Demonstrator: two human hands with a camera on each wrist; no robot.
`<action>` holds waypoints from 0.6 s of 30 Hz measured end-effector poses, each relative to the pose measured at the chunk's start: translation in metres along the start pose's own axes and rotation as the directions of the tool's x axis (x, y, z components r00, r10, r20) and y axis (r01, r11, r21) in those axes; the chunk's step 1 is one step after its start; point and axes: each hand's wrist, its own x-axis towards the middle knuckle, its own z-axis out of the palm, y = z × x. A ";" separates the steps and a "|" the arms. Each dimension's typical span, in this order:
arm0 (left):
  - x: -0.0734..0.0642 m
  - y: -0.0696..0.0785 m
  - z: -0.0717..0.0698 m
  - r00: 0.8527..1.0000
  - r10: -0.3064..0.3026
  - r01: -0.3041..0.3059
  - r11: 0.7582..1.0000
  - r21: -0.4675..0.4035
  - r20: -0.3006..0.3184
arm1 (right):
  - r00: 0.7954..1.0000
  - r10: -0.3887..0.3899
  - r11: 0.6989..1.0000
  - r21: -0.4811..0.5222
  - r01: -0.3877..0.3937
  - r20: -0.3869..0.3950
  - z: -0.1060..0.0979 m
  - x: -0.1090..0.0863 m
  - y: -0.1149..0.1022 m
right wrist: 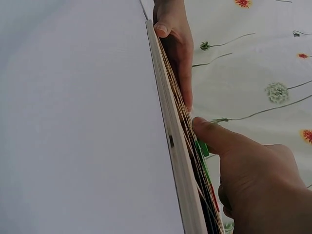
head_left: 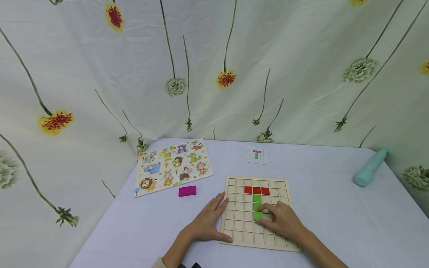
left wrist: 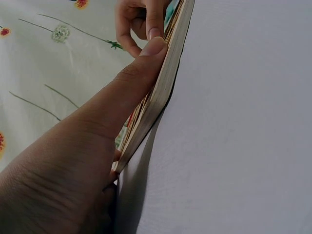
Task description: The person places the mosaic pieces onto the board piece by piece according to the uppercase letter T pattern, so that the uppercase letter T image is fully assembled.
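Observation:
A wooden grid board [head_left: 234,225] lies on the table, with three red tiles [head_left: 256,190] in a row and a column of three green tiles [head_left: 257,198] below the middle one. My right hand [head_left: 283,222] pinches the lowest green tile [head_left: 258,216] between thumb and index finger, over its cell; in the right wrist view a green tile [right wrist: 203,147] shows by the fingertips. With fingers spread, my left hand [head_left: 207,219] rests along the board's left edge. Its thumb [left wrist: 131,73] lies on the near rim in the left wrist view.
Behind the board lies a small pattern card [head_left: 256,155] showing a red and green T. An animal puzzle board [head_left: 174,166] is at the back left, with a magenta block [head_left: 187,191] before it. A teal bottle-like object [head_left: 370,168] lies at the right edge.

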 end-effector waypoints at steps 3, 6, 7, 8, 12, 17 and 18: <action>0.000 0.000 0.000 1.000 -0.008 0.008 1.000 -0.008 0.005 | 1.000 0.001 1.000 0.004 -0.002 0.008 0.001 -0.001 0.000; 0.000 0.000 0.000 1.000 -0.011 0.011 1.000 -0.010 0.007 | 1.000 0.005 1.000 0.002 -0.005 0.014 0.001 -0.002 0.001; 0.000 0.000 0.000 1.000 -0.011 0.011 1.000 -0.010 0.007 | 1.000 0.006 1.000 0.001 -0.006 0.014 0.002 -0.002 0.001; 0.000 0.000 0.001 1.000 -0.011 0.011 1.000 -0.010 0.007 | 1.000 0.005 1.000 -0.001 -0.005 0.015 0.002 -0.002 0.002; 0.000 0.000 0.001 1.000 -0.010 0.010 1.000 -0.006 0.006 | 1.000 -0.006 1.000 -0.002 0.006 0.007 0.003 -0.003 0.002; 0.000 -0.001 0.002 1.000 -0.011 0.011 1.000 -0.005 0.007 | 1.000 -0.005 1.000 0.006 0.005 0.004 0.002 -0.003 0.002; 0.000 -0.001 0.002 1.000 -0.012 0.012 1.000 -0.004 0.008 | 1.000 0.000 1.000 0.009 0.000 0.005 0.002 -0.003 0.002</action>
